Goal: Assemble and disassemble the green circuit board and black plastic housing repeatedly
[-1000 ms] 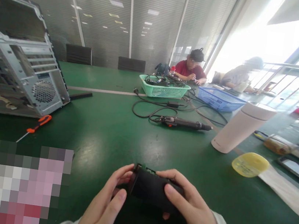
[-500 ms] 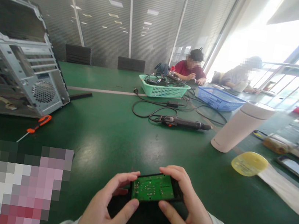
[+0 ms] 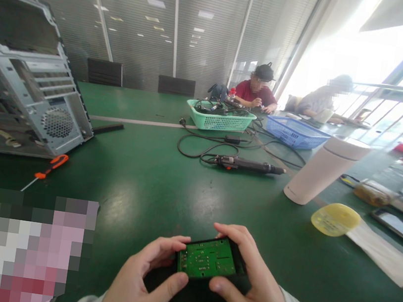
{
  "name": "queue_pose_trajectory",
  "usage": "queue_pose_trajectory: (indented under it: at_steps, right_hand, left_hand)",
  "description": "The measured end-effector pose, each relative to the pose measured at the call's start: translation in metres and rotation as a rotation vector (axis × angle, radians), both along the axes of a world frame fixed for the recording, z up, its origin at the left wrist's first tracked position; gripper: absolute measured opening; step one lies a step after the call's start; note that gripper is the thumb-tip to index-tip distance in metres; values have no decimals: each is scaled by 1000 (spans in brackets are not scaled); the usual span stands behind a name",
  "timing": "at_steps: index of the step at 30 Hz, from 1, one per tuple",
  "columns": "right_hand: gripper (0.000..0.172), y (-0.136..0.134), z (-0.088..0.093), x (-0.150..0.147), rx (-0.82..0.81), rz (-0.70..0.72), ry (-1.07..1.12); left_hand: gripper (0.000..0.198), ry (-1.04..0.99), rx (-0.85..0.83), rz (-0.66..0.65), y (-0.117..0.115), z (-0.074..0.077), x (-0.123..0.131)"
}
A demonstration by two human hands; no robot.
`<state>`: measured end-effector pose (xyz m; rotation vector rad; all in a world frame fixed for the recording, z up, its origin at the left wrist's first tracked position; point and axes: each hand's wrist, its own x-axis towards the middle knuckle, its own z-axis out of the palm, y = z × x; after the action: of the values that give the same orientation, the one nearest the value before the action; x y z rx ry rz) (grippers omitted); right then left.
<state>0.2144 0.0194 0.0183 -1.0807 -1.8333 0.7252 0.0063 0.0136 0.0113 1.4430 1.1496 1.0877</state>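
Observation:
Between my two hands, low in the head view, is a green circuit board (image 3: 207,259) set in a dark casing. Solder points show on its upward face. My left hand (image 3: 148,276) grips the left end, with the thumb at the near edge and the fingers at the far edge. On the right end, my right hand (image 3: 253,278) holds it the same way, its fingers over the far rim and its thumb along the near side. The underside of the casing is hidden.
A computer case (image 3: 42,78) stands at left, an orange-handled screwdriver (image 3: 47,167) before it. Ahead lie a corded electric screwdriver (image 3: 248,165), a green basket (image 3: 222,123) of cables and a blue basket (image 3: 296,134). A pale tumbler (image 3: 324,171) stands at right. Two people sit beyond.
The board has tilted slightly, its near edge dipping a little toward me. Both hands keep hold of it, and my right thumb has shifted slightly left and down.

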Motion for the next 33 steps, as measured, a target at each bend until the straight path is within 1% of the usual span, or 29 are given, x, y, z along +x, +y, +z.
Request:
queue_pose_trajectory:
  at_steps: [5,8,11,14,18,21,24,27,29,33]
  right_hand:
    - [44,0,2,0,32,-4,-43]
    - [44,0,4,0,52,-1,-66]
    - [42,1,4,-1,79,3,-79]
    - [39,2,4,-2,117,1,-105]
    - [38,3,7,-1,215,3,-171]
    - [36,4,13,1,317,24,-242]
    - [31,3,18,2,455,51,-334]
    - [32,2,21,2,563,92,-412]
    - [33,2,21,2,593,105,-437]
    - [35,3,20,2,617,124,-426]
  left_hand:
    - [20,-16,-24,7,-1,-2,-1]
    - [19,2,17,13,-3,-3,-3]
    - [19,57,114,34,-6,-2,-5]
    - [24,133,228,56,-9,0,-6]
    - [28,251,380,90,-10,3,-5]
    - [33,449,554,81,-11,6,-4]
    - [45,666,721,44,-12,7,-4]
    - [52,769,829,14,-12,6,-4]
    - [51,790,871,12,-12,7,-4]
    - [33,771,858,3,-11,10,-3]
